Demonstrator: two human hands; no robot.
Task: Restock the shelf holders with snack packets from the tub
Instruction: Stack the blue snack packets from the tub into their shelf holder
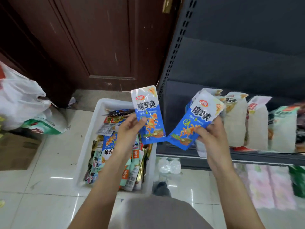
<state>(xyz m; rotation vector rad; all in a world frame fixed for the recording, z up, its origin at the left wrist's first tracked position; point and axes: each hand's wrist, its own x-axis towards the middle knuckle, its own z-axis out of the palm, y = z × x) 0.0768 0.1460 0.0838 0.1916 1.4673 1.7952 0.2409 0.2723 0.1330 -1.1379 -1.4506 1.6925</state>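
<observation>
Currently your left hand (130, 129) pinches one blue packet (149, 114) above the tub (92, 134); your right hand (212, 138) grips a blue packet stack (196, 119) right of the tub, before the shelf holders (234, 119). Packets look light, limp, slick: hold low, thumb across face.

Blurred white shelf packets (257, 123) showed unreadable print, white plastic tub's (89, 139) near packets sat hidden under left forearm, and white plastic bag (19, 100) was cropped at left edge.

Blue packets (149, 116) upright; tub (85, 146) full
</observation>
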